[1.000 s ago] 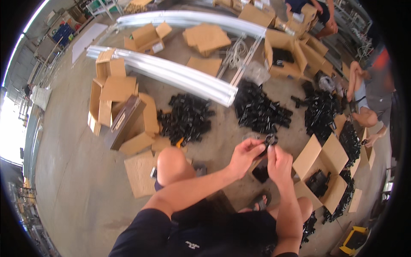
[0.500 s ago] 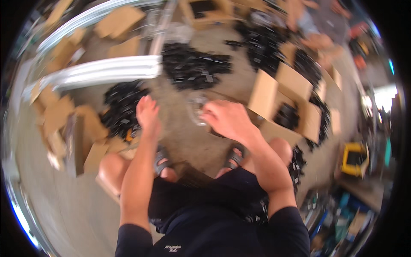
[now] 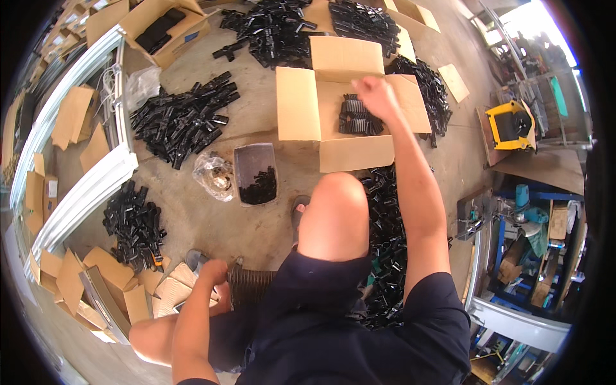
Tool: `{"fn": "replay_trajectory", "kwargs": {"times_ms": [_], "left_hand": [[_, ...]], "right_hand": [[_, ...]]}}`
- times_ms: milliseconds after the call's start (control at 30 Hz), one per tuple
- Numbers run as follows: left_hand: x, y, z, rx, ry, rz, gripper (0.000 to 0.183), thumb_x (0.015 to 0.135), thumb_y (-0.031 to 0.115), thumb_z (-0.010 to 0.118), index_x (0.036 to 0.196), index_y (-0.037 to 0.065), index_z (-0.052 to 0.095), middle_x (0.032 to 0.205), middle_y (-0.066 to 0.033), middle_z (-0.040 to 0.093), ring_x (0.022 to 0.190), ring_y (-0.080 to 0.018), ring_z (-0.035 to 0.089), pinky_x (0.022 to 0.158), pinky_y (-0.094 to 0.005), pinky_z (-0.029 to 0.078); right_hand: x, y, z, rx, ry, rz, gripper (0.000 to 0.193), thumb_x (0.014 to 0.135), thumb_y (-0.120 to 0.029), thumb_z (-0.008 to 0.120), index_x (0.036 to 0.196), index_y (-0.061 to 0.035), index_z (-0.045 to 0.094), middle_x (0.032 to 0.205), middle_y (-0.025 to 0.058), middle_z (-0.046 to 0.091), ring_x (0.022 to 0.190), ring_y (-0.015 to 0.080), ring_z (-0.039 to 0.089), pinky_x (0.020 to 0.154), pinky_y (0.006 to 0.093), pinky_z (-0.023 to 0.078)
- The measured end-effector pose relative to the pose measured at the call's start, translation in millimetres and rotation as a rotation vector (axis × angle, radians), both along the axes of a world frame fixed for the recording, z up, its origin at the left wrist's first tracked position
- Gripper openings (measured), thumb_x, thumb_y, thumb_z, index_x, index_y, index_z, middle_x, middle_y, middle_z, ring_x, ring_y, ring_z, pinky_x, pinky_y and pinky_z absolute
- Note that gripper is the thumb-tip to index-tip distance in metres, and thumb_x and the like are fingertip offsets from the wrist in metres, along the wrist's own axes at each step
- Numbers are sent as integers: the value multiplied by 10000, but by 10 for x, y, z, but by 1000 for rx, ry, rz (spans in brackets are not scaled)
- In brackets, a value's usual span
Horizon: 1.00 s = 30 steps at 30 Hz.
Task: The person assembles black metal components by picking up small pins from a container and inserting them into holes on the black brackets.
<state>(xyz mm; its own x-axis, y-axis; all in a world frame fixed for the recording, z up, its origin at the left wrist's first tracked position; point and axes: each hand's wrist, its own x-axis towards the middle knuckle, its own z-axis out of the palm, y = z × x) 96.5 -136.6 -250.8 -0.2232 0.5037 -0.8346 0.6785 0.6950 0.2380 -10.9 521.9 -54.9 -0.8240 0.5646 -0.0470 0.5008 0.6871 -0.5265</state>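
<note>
My right hand point(image 3: 377, 97) is over an open cardboard carton point(image 3: 298, 106), above black ribbed parts point(image 3: 357, 119) stacked inside. Motion smears its fingers, which look curled; I cannot see whether they hold anything. Low on the left, by my bent leg, my left hand point(image 3: 213, 273) is closed, its back toward me. What it grips, if anything, is hidden. Right beside it lies a dark ribbed row of stacked pieces point(image 3: 251, 287), partly covered by my shorts.
A grey bin point(image 3: 273, 151) with small black pieces stands ahead, a clear plastic bag point(image 3: 213, 176) next to it. Piles of black parts point(image 3: 183, 119) surround me. Metal rails point(image 3: 90, 205) and torn cardboard point(image 3: 106, 266) are left; a yellow-framed object point(image 3: 511, 125) and cluttered shelf point(image 3: 529, 240) are right.
The view has swung toward the carton. My right hand has moved from in front of me to above the carton; my left has dropped low beside the ribbed row.
</note>
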Motion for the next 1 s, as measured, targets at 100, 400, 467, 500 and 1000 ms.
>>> {"fn": "replay_trajectory", "kwargs": {"times_ms": [100, 400, 467, 500, 1000], "left_hand": [[385, -115, 133, -140, 103, 70, 199, 841, 143, 677, 983, 80, 801, 1000, -179, 778, 963, -330, 767, 864, -468, 602], [577, -141, 298, -282, 179, 89, 183, 896, 194, 646, 960, 128, 804, 1013, -118, 790, 968, -274, 771, 815, -407, 603], [628, -234, 214, -265, 195, 88, 182, 902, 191, 641, 953, 126, 803, 1000, -116, 790, 955, -276, 772, 791, -413, 604], [637, -236, 188, -269, 203, 93, 185, 910, 193, 636, 952, 126, 803, 993, -116, 789, 951, -276, 773, 786, -414, 605], [519, -164, 268, -280, 130, 125, 234, 966, 203, 591, 1003, 89, 792, 1021, -155, 779, 976, -313, 767, 820, -431, 613]], "right_hand": [[72, 133, -628, 34, -297, -4, 404, 936, -434, 709, 1031, -49, 785, 1042, 226, 758, 1043, 376, 727, 916, 472, 572], [76, 169, -1701, 183, -479, -132, 343, 918, -329, 731, 1039, -10, 760, 1111, 225, 760, 1064, 373, 740, 898, 462, 601], [33, 145, -1740, 193, -495, -135, 308, 932, -281, 679, 1040, -1, 750, 1092, 233, 760, 1062, 378, 740, 896, 456, 603], [2, 152, -1777, 195, -508, -132, 317, 938, -264, 641, 1053, 16, 737, 1080, 251, 755, 1065, 389, 736, 900, 451, 602], [-151, -260, -1915, 189, -585, 235, 491, 904, -412, 716, 1145, 16, 722, 1178, 251, 732, 1115, 387, 715, 952, 452, 579]]}}
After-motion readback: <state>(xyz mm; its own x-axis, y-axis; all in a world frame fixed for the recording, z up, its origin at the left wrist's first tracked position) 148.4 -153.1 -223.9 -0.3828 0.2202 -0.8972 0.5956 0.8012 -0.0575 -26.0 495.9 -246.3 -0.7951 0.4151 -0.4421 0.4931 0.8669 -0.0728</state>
